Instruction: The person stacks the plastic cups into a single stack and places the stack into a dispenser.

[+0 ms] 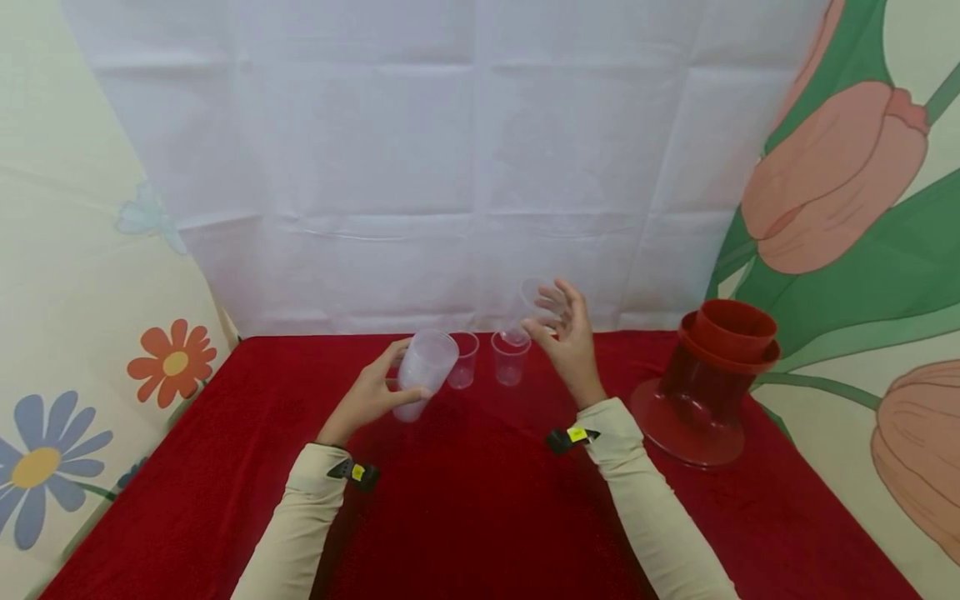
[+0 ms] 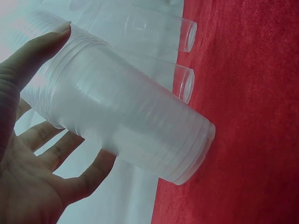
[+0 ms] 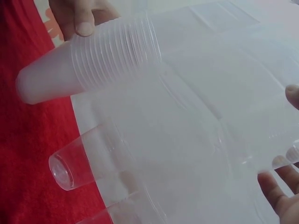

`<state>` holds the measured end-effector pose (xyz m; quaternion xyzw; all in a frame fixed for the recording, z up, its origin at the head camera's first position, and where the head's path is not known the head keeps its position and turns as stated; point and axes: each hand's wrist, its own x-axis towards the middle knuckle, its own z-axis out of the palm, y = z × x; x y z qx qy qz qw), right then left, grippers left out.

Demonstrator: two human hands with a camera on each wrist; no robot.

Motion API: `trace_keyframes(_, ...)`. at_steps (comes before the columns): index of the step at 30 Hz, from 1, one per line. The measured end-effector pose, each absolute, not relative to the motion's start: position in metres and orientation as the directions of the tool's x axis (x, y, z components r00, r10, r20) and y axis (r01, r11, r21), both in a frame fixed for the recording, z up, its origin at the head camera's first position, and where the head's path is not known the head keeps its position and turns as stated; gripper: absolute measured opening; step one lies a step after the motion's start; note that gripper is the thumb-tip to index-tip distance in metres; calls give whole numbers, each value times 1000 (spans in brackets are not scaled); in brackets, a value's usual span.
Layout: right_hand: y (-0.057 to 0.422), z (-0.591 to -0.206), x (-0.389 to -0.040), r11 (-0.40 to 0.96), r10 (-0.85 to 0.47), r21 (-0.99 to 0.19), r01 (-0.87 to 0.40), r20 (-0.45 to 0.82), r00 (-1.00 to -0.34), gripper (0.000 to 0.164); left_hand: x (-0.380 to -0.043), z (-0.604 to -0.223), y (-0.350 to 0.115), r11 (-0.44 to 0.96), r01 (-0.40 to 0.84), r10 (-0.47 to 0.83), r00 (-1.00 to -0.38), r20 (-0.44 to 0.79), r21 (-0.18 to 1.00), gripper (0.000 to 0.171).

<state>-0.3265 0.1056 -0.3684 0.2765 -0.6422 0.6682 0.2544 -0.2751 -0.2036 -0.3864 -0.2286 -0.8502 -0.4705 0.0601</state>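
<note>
My left hand (image 1: pixel 378 390) grips a tilted stack of nested clear plastic cups (image 1: pixel 429 358), thumb on one side and fingers on the other. In the left wrist view the stacked cups (image 2: pixel 126 107) show many rims close together near the thumb. My right hand (image 1: pixel 568 337) holds a single clear plastic cup (image 1: pixel 527 304) between thumb and fingers, above the table's far side. Its outline is faint in the right wrist view. Two clear cups stand upright side by side on the cloth, a left cup (image 1: pixel 463 362) and a right cup (image 1: pixel 510 362), the latter just below the held one.
A red cloth (image 1: pixel 465 508) covers the table. On the right stands a red plastic piece (image 1: pixel 705 383) with a wide round base and ring-like top. A white sheet (image 1: pixel 420 167) hangs behind, with flower-patterned cloths at both sides.
</note>
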Motion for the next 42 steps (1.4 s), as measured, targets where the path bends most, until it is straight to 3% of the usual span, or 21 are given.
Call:
trace_keyframes(6,103,-368,-325,-53,-45,-709,-703,705,-708,74,-298,-414,-212,444,439,321,-892,318,781,85)
trace_keyframes(16,94,-344,-299,-36,-76,-714,-700,700,-710,73,-300,-416,-212,455,466,326,-880,345,759,84)
trace_keyframes(42,82,-336,-295,-64,-96,-698,-714,716,-692,72,-299,-416,-214,445,469,330,-878,347,762,84)
